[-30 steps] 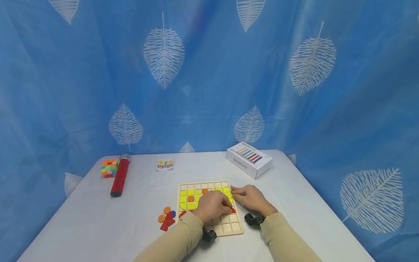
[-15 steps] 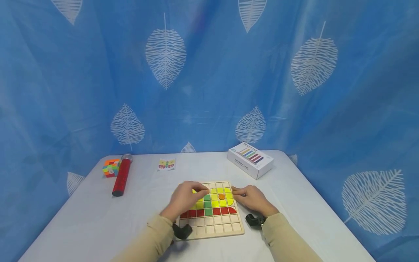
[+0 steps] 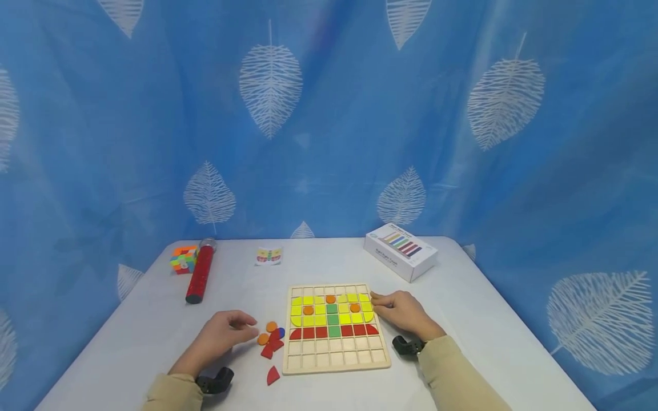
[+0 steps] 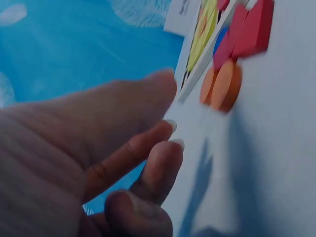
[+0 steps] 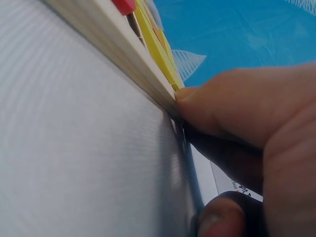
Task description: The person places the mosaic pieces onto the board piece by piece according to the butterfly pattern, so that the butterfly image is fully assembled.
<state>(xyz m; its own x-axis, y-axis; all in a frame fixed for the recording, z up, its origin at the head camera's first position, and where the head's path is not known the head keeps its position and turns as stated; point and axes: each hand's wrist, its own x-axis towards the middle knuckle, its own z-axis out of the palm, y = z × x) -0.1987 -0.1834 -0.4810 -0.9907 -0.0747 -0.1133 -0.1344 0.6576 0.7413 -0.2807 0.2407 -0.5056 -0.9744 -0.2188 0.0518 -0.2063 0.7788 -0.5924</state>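
Observation:
A square wooden grid board [image 3: 336, 359] lies on the table with yellow, red, green and orange pieces set in its cells in a butterfly shape. My right hand [image 3: 403, 311] holds the board's right edge; in the right wrist view the thumb [image 5: 202, 101] presses the rim, other fingers curled below. Left of the board, my left hand [image 3: 221, 337] hovers with nothing in it, its fingers loosely bent and apart from the thumb. Just beyond its fingertips lies a small pile of orange discs [image 3: 271, 326], red pieces [image 3: 275, 344] and a blue piece [image 3: 281, 332].
One red quarter-round piece [image 3: 273, 375] lies alone nearer the front. Farther back are a printed butterfly card [image 3: 269, 256], a white box [image 3: 401, 251], a red tube [image 3: 200, 274] and a puzzle cube [image 3: 183, 260]. A blue leaf-patterned curtain [image 3: 329, 114] hangs behind the table.
My left hand has moved from the right part of the board, across its top middle, to the left beside the loose pieces. The right hand stays at the board's edge.

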